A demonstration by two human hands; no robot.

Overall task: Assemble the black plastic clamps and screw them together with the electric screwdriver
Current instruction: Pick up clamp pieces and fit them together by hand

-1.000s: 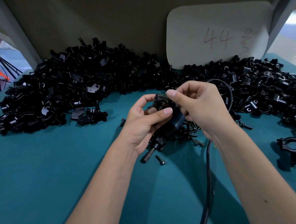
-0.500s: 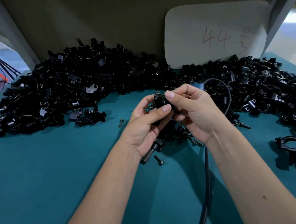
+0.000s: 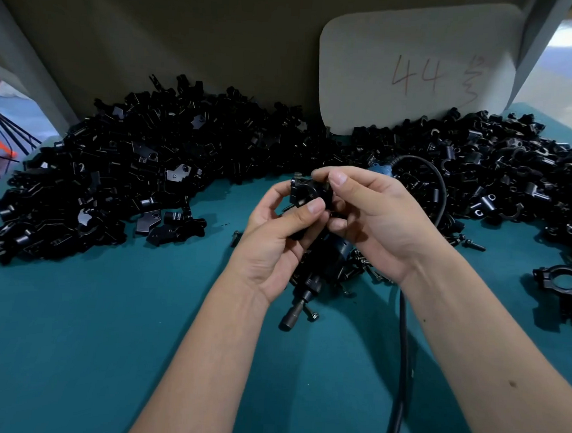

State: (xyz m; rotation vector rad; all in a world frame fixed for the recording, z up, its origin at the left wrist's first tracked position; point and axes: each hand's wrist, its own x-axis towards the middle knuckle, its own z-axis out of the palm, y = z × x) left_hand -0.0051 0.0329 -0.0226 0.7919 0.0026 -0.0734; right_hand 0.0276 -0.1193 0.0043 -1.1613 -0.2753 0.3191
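Both hands meet above the middle of the teal surface (image 3: 85,354), sharing one black clamp (image 3: 308,192). The left hand (image 3: 276,246) pinches it from below, thumb pressed on its near face; the right hand (image 3: 374,221) curls its fingers round the clamp's right side, forefinger over the top. A screw head pokes up at the clamp's top left corner. Beneath the hands lies the electric screwdriver (image 3: 310,284), bit end towards the camera, its cable (image 3: 403,357) running down the surface. A loose screw (image 3: 310,315) sits just beside the bit. Heaps of black parts (image 3: 129,180) ring the far side, a finished clamp (image 3: 565,287) far right.
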